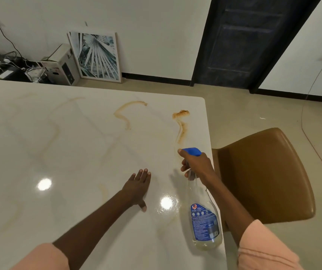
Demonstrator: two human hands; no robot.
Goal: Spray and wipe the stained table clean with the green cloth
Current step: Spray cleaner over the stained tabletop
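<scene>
A white marble table (pixel 58 152) carries two brown stains: a curved streak (pixel 126 112) near the far middle and a thicker smear (pixel 181 123) close to the right edge. My right hand (pixel 197 164) grips the neck of a clear spray bottle (pixel 205 221) with a blue trigger head and a blue label, lifted above the table's right side, its nozzle towards the smear. My left hand (pixel 138 188) lies flat on the tabletop, palm down, fingers spread, holding nothing. No green cloth is in view.
A tan leather chair (pixel 269 178) stands just off the table's right edge. On the floor beyond the table a framed leaf print (pixel 95 55) leans on the wall next to a white box (pixel 62 65) and tangled cables. A dark door (pixel 245 39) is at the back right.
</scene>
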